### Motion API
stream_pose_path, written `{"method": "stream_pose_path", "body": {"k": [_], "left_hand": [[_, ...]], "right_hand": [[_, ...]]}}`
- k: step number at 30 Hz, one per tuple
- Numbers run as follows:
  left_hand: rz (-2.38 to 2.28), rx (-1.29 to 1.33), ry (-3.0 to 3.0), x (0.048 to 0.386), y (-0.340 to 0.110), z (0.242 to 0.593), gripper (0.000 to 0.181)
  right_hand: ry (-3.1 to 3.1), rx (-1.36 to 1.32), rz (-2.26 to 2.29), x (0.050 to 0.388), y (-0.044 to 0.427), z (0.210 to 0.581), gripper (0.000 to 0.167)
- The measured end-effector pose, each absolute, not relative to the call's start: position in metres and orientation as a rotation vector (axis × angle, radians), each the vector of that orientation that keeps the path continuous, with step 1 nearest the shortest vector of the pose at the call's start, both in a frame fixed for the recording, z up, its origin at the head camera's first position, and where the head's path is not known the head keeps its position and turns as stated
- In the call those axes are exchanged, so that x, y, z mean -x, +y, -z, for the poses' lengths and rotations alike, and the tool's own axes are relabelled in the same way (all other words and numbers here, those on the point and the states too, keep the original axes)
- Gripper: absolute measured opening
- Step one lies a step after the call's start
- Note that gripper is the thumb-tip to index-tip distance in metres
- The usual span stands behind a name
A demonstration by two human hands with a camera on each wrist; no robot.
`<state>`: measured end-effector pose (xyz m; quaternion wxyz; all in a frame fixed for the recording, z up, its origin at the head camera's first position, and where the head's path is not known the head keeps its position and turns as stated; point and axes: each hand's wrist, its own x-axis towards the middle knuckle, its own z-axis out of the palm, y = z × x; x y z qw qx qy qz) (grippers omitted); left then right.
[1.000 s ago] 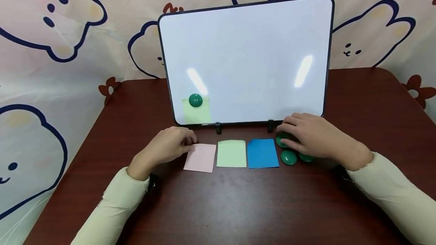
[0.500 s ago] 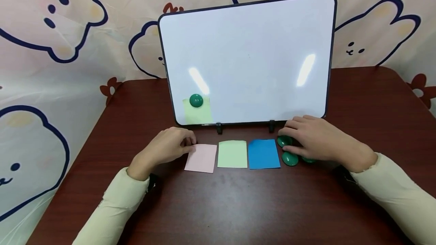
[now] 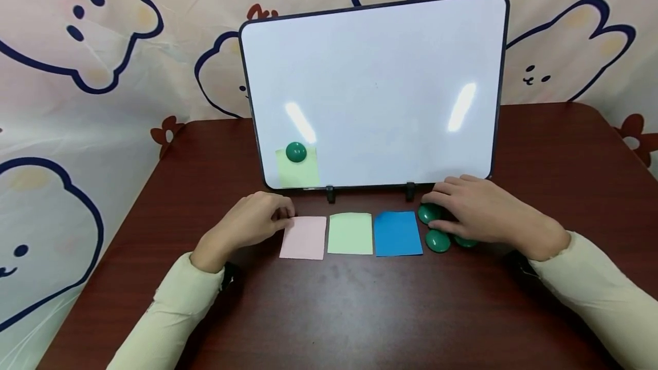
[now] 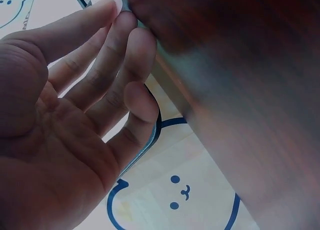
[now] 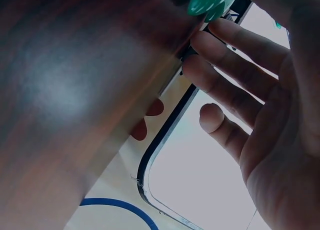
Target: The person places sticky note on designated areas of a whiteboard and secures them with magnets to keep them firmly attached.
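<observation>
The pink note (image 3: 303, 238), from the head view, lies on the table (image 3: 339, 313); a slim gap parts its 3 o'clock edge from the pale green note (image 3: 350, 234), while open tabletop stretches off at 6. The left hand (image 3: 254, 218), its forearm from 8 o'clock, pinches the note's 11 o'clock corner. The right hand (image 3: 475, 207), its forearm from 4, arches over green magnets (image 3: 437, 241).

Left wrist: thumb and forefinger meet on paper at 11.

Right wrist: fingers parted, loosely bent, magnets at 1; I can't tell about contact.

Cartoon-printed cloth (image 3: 128, 116) behind a dark wooden table (image 3: 354, 313)
</observation>
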<state>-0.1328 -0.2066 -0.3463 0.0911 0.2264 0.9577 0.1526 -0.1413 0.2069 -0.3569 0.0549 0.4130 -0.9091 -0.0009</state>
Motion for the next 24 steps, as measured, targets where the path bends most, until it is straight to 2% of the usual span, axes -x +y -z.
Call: {"method": "stream_pose_path", "body": {"k": [12,24], "left_hand": [[-0.470,-0.672,2.847,0.132,-0.210,0.348,0.006],[-0.472,-0.669,2.847,0.134,-0.208,0.348,0.008]], "right_hand": [[-2.745,-1.274,0.001,0.144,0.210,0.359,0.041],[-2.815,-1.264,-0.137,0.136,0.241,0.355,0.058]]}}
